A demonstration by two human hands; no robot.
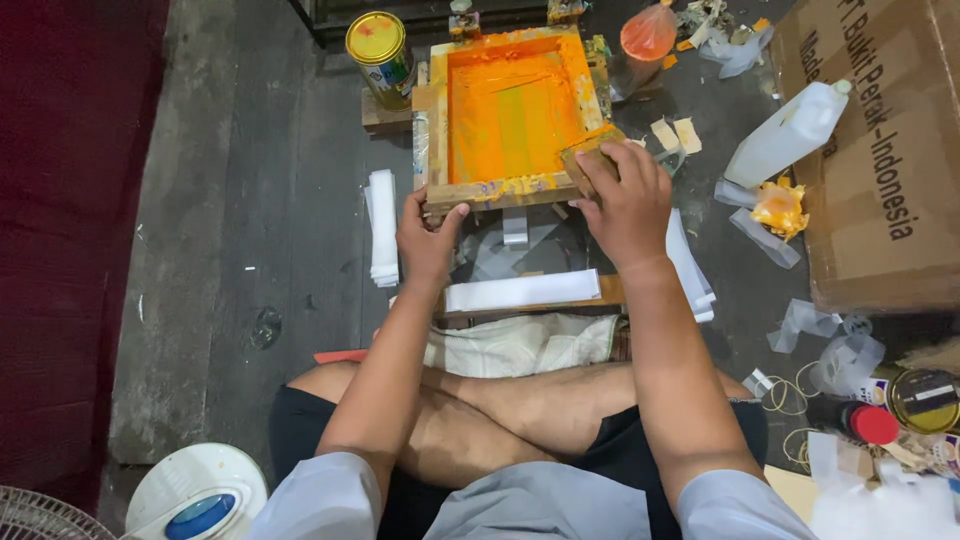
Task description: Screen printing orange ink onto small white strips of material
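left hand clamps the orange-inked screen frame, right hand grips the squeegee — mid-print, i reckon; next needs a steady, even pull.

Both forearms extended forward over crossed legs. Left hand: grip closed, thumb up, fingers curled under. Right hand: palm down, fingers bent in a closed grip, wrist straight.

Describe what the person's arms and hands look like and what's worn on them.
Both hands, the left hand and the right hand, are bare: no gloves, and no rings or watch that I can see. The forearms are uncovered too. Short light grey sleeves end above the elbows on both arms.
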